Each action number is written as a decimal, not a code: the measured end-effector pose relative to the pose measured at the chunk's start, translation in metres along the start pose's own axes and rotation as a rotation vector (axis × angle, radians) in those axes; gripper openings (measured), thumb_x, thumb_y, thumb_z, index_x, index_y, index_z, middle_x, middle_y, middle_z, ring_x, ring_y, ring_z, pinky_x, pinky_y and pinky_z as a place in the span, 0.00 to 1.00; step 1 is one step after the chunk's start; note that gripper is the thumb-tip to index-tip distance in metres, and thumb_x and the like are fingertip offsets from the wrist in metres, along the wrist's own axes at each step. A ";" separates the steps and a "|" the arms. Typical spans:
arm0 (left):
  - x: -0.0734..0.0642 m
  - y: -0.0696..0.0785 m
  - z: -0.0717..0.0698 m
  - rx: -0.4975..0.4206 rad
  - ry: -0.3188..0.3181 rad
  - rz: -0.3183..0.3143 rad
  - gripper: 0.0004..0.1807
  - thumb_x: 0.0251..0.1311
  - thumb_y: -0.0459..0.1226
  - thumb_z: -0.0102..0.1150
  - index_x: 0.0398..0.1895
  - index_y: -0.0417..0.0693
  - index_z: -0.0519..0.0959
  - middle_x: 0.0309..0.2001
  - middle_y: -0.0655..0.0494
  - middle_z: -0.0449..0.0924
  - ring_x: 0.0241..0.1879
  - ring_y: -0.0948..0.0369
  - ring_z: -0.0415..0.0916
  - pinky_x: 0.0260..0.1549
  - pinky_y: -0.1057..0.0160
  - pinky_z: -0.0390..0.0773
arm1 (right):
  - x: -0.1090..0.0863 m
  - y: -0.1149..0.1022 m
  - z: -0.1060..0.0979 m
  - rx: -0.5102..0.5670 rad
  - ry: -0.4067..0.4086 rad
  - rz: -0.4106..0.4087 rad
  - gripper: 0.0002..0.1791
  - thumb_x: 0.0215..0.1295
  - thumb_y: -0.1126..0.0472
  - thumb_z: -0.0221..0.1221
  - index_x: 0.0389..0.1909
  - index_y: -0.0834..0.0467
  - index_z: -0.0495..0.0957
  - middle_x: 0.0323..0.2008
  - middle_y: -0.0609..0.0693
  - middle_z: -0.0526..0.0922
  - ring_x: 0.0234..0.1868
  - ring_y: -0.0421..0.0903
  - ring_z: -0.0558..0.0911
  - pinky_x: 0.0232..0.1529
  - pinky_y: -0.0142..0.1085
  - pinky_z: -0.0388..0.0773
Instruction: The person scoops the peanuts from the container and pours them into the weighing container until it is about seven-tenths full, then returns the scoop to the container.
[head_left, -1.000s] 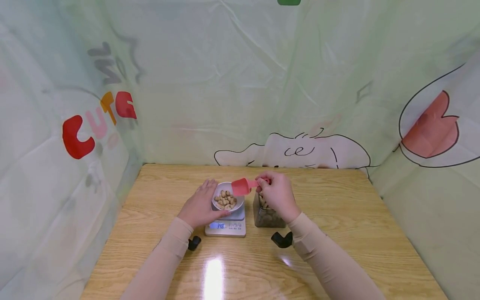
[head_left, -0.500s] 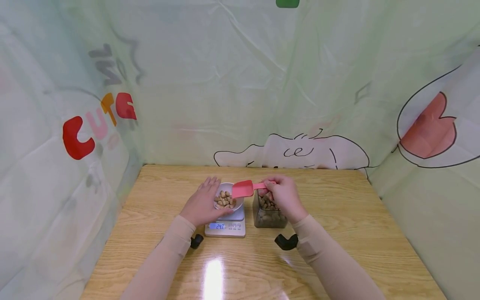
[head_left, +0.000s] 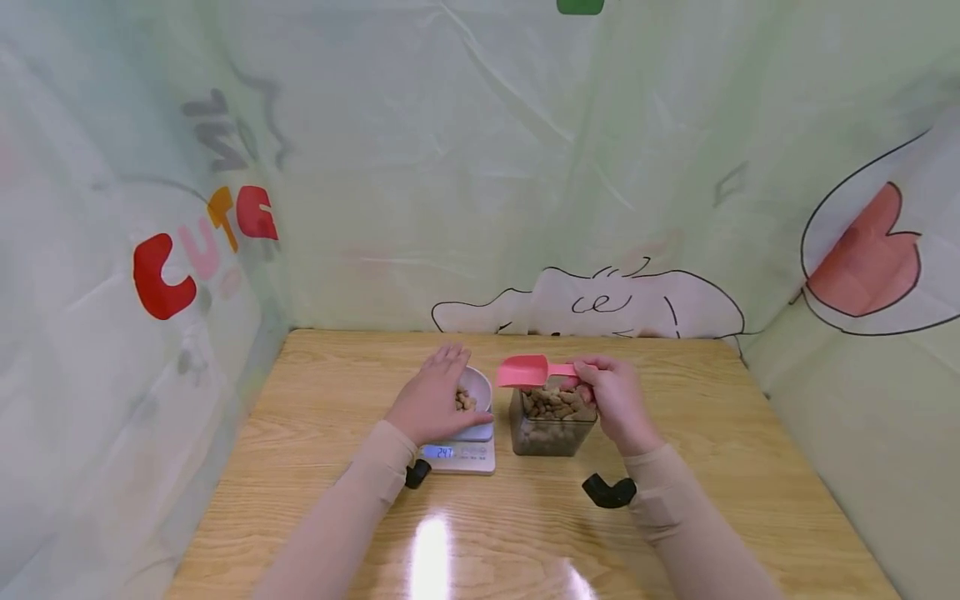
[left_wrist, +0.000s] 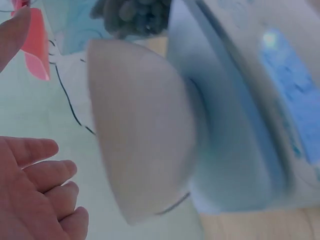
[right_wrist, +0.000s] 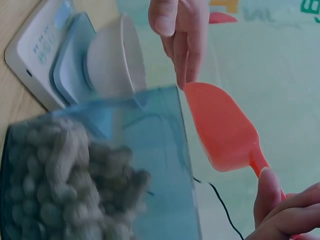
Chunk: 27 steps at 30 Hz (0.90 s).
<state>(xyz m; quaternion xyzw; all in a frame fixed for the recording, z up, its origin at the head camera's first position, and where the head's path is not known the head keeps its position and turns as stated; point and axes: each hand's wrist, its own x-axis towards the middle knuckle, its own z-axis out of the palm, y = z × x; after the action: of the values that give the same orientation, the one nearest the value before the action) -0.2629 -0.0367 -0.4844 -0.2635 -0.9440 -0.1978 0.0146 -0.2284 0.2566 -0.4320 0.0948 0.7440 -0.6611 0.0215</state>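
Scoop (head_left: 523,372), mid-frame: being pinched by right hand (head_left: 611,402), shifted rightward.
Left hand (head_left: 430,402): being held uncurled.
Bowl (head_left: 478,383): scooping apparently being paused.

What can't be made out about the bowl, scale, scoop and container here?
Head: how many peanuts the white bowl holds; the left hand covers its left part.
Head: part of the pink scoop's handle, covered by the right hand.
Left wrist: the bowl's contents, hidden by its wall; the digits on the digital scale's display, blurred.
Right wrist: the rest of the transparent container, cut off by the bottom edge.
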 end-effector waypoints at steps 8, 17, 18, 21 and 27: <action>0.014 0.025 0.002 0.033 -0.046 0.079 0.63 0.63 0.73 0.61 0.88 0.41 0.52 0.88 0.45 0.51 0.88 0.47 0.46 0.88 0.50 0.50 | -0.008 0.005 -0.036 0.004 0.066 -0.022 0.19 0.85 0.61 0.51 0.62 0.72 0.75 0.22 0.39 0.86 0.20 0.34 0.69 0.21 0.27 0.67; 0.022 0.045 0.014 0.031 -0.096 0.136 0.62 0.66 0.71 0.60 0.88 0.41 0.51 0.88 0.45 0.48 0.89 0.48 0.44 0.88 0.52 0.48 | -0.015 0.006 -0.054 -0.159 0.205 -0.026 0.21 0.84 0.58 0.54 0.63 0.71 0.78 0.22 0.39 0.86 0.20 0.35 0.71 0.20 0.28 0.69; 0.023 0.046 0.016 0.029 -0.100 0.137 0.62 0.66 0.71 0.60 0.88 0.41 0.51 0.89 0.45 0.48 0.89 0.48 0.43 0.88 0.52 0.47 | -0.017 0.005 -0.053 -0.193 0.220 -0.032 0.21 0.84 0.58 0.54 0.62 0.71 0.80 0.23 0.40 0.86 0.21 0.35 0.72 0.20 0.29 0.69; 0.026 0.050 0.022 0.041 -0.100 0.139 0.62 0.66 0.71 0.60 0.88 0.42 0.51 0.88 0.46 0.49 0.89 0.49 0.44 0.88 0.52 0.48 | -0.022 0.003 -0.048 -0.346 0.269 -0.088 0.18 0.83 0.57 0.55 0.58 0.67 0.84 0.25 0.45 0.88 0.21 0.37 0.75 0.20 0.32 0.70; 0.031 0.055 0.029 0.037 -0.089 0.140 0.64 0.65 0.73 0.59 0.88 0.41 0.49 0.89 0.47 0.47 0.89 0.48 0.45 0.88 0.52 0.49 | -0.027 0.000 -0.029 -0.665 0.363 -0.314 0.14 0.79 0.60 0.57 0.45 0.63 0.89 0.27 0.54 0.90 0.18 0.43 0.76 0.16 0.35 0.69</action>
<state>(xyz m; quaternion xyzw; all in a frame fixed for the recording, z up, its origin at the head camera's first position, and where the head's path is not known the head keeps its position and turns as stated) -0.2601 0.0326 -0.4872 -0.3372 -0.9265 -0.1667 -0.0087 -0.1996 0.2821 -0.4242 0.0832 0.9143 -0.3522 -0.1818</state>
